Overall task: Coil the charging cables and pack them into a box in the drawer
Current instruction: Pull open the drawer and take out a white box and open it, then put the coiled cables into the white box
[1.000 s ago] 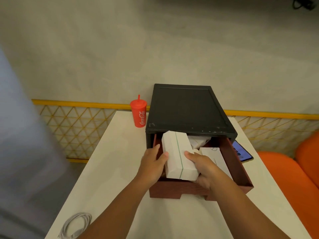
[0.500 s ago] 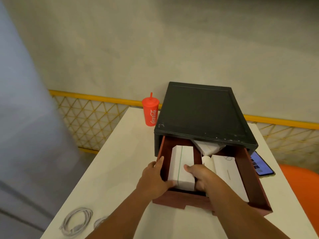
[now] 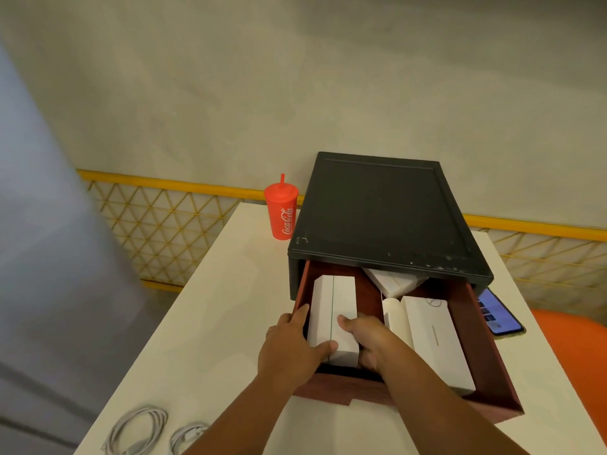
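Note:
A white box with a thin green line (image 3: 332,310) lies flat in the left part of the open reddish-brown drawer (image 3: 486,349). My left hand (image 3: 289,349) grips its left side and near end. My right hand (image 3: 368,339) holds its right side with the thumb on top. The drawer sticks out of a black cabinet (image 3: 377,211). Two coiled white charging cables lie at the table's near left edge: a larger coil (image 3: 138,431) and a smaller coil (image 3: 187,436), partly hidden by my left forearm.
Other white boxes (image 3: 433,343) and a white wrapped pack (image 3: 394,282) fill the drawer's right and back. A red Coca-Cola cup (image 3: 281,210) stands left of the cabinet. A phone (image 3: 497,315) lies right of the drawer. An orange seat (image 3: 578,349) is beyond the white table (image 3: 210,307).
Both hands have lowered the white box from a raised, tilted hold down flat into the drawer's left side. The camera view has shifted left, and a second cable coil has come into view.

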